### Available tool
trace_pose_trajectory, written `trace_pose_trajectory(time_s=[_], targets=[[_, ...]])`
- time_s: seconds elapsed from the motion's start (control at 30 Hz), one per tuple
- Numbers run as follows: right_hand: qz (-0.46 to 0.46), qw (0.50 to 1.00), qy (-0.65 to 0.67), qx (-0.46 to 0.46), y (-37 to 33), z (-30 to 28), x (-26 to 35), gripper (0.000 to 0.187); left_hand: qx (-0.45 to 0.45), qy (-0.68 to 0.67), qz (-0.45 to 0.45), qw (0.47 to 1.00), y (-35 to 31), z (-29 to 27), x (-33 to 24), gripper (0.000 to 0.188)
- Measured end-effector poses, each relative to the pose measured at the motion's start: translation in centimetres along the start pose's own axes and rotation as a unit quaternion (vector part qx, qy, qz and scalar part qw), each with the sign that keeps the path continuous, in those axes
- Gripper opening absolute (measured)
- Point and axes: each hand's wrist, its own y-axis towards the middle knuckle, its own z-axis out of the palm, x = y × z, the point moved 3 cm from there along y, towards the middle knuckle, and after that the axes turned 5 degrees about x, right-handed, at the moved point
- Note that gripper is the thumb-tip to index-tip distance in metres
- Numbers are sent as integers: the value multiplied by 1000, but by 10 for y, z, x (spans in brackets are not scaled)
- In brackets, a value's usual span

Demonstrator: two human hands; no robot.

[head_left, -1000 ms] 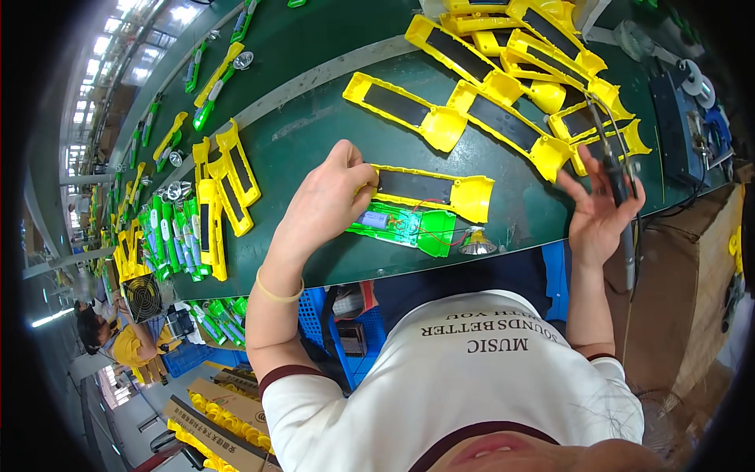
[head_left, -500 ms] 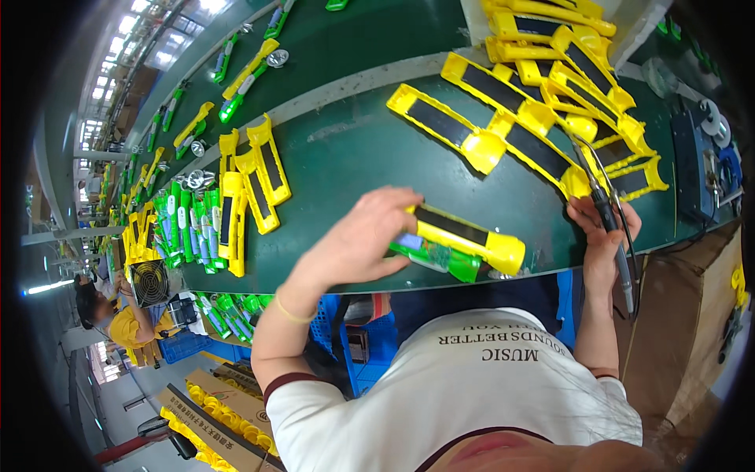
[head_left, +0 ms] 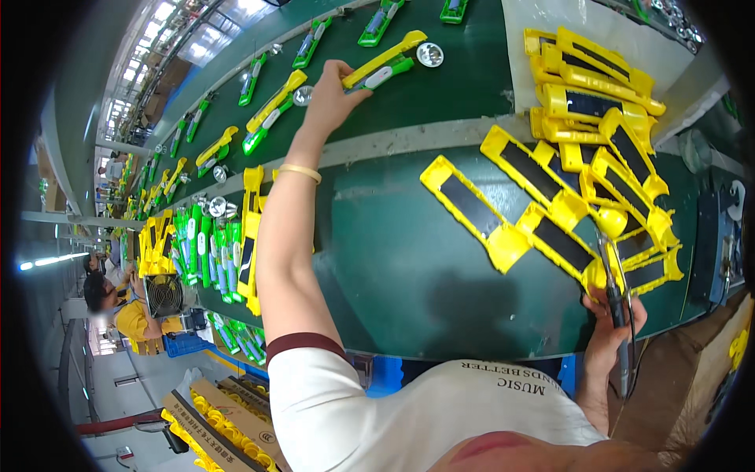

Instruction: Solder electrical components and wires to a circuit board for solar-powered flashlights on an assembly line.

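My left hand (head_left: pixel 334 101) reaches far out over the green belt, fingers closed around the near end of an opened flashlight (head_left: pixel 383 73). That flashlight has a yellow half and a green half, and a round silver reflector (head_left: pixel 430 54) lies at its far end. At the right, my right hand (head_left: pixel 611 326) grips a soldering iron (head_left: pixel 616 303) with a dark handle, its tip side pointing away from me. Just beyond the iron lie several yellow shell halves (head_left: pixel 554 240) with black inner strips, overlapping one another.
More yellow shells (head_left: pixel 598 102) are piled at the back right. Several green flashlight halves (head_left: pixel 313 43) sit spaced along the belt. A bundle of green parts (head_left: pixel 208 248) lies left of my arm. At the far right stands a blue soldering station (head_left: pixel 712 244). Another person (head_left: pixel 130 311) works at the left.
My left hand has carried the yellow-and-green flashlight from the near table edge away and left to the belt. My right hand still holds the soldering iron. The whole view has shifted.
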Motion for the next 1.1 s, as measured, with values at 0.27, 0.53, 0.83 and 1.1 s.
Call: trace_pose_trajectory(time_s=[0.27,0.53,0.83,1.1], targets=[[-28,996,-52,-63,-12,-4,3,65,146,20,-205,967,126,4,9,106],[-18,995,-61,-71,-4,-3,-11,68,29,145,-178,973,165,46,40,65],[-11,998,31,-46,-7,-21,-8,62,475,-251,257,804,-42,-18,-115,53],[-23,989,137,-60,14,-27,-14,44,227,-62,216,947,-178,10,-180,48]])
